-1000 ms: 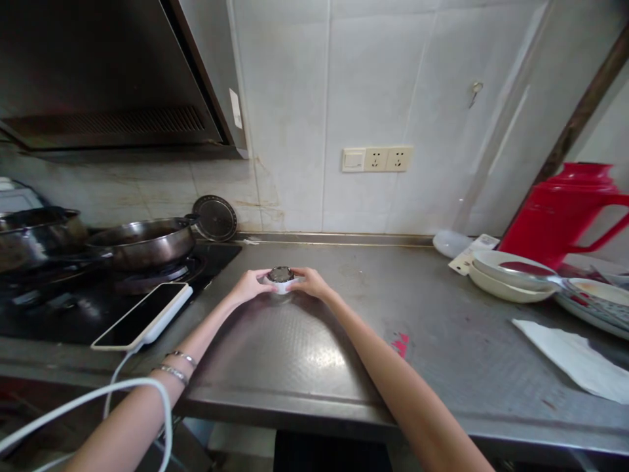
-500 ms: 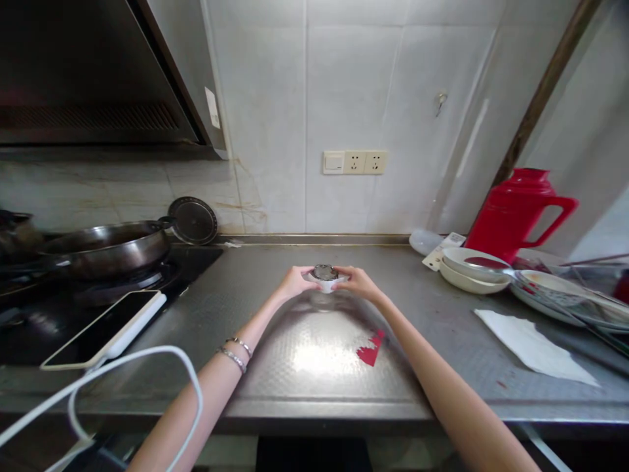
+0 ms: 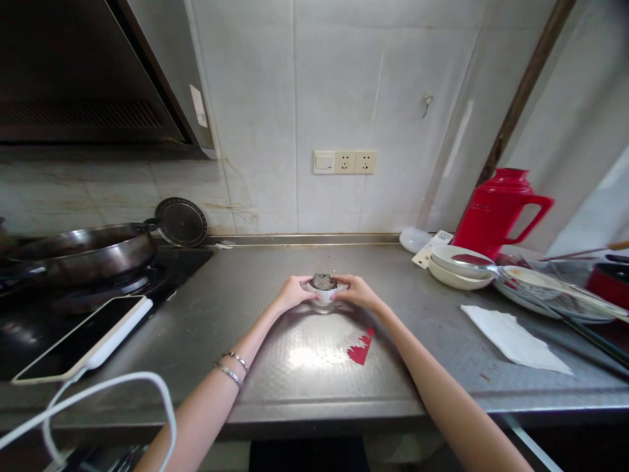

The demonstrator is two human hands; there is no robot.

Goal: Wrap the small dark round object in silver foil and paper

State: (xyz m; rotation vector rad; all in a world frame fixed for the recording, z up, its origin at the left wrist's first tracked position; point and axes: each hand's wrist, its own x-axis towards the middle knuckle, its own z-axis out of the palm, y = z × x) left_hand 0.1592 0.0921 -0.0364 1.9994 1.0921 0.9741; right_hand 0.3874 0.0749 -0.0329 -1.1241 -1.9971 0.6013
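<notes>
A small white bowl (image 3: 324,291) with something dark and speckled in it sits at the middle of the steel counter (image 3: 275,328). My left hand (image 3: 292,293) grips its left side with curled fingers. My right hand (image 3: 358,292) holds the right side the same way. Both arms reach forward from the near edge, and two thin bracelets ring my left wrist.
A pan (image 3: 83,249) sits on the black stove at left, with a phone (image 3: 81,337) on a white cable near it. At right stand a red jug (image 3: 496,211), stacked plates (image 3: 464,265) and a white paper napkin (image 3: 514,339). A red scrap (image 3: 360,347) lies near my right forearm.
My view has swung to the right, so the stove slid left and the jug moved inward. Both hands stay on the bowl, which has barely shifted on the counter.
</notes>
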